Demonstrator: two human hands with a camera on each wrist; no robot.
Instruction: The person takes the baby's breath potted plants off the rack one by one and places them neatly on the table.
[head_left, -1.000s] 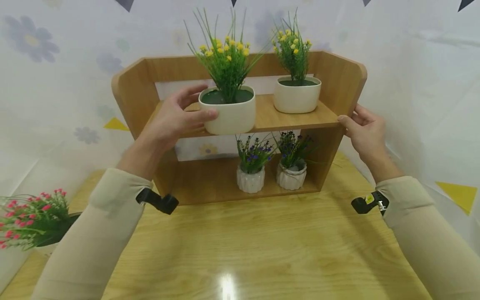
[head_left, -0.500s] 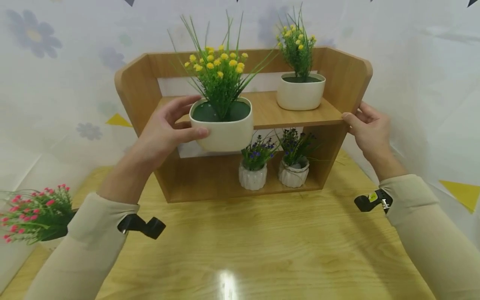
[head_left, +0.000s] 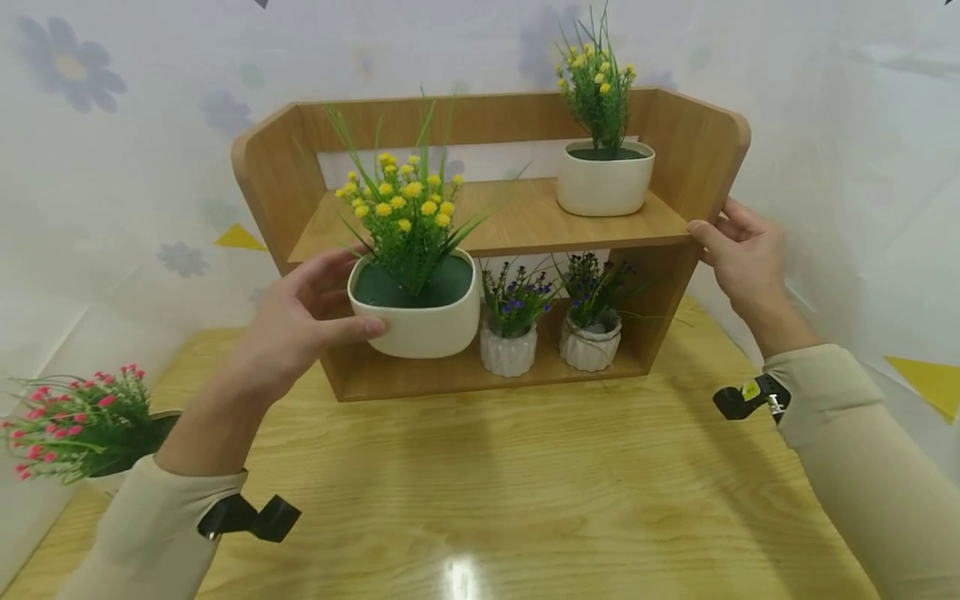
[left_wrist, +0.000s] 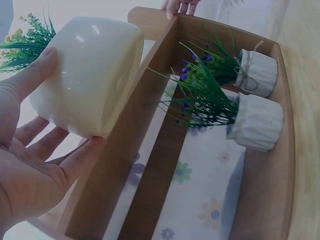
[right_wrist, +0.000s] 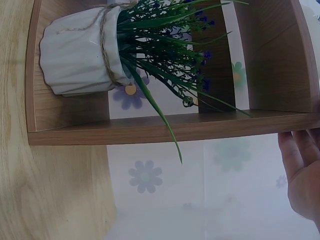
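My left hand [head_left: 288,329] holds a cream oval flowerpot [head_left: 420,333] with yellow flowers and green grass. The thumb lies on the pot's front and the other fingers go round its far left side. The pot is in the air in front of the wooden shelf [head_left: 517,212]; its smooth side also shows in the left wrist view. My right hand [head_left: 750,254] grips the right side panel of the shelf, thumb at the front edge of the upper board. In the right wrist view, its fingers touch the panel's outer face.
A matching yellow-flowered pot [head_left: 606,183] stands at the right of the upper board. Two small white pots, one left [head_left: 508,350] and one right [head_left: 591,343], hold purple flowers on the lower level. Pink flowers [head_left: 75,421] in a pot stand on the table [head_left: 480,475] at left.
My left hand has brought the yellow-flowered pot off the upper board, forward, down and to the left. The right hand keeps its grip on the shelf. The view has shifted slightly.
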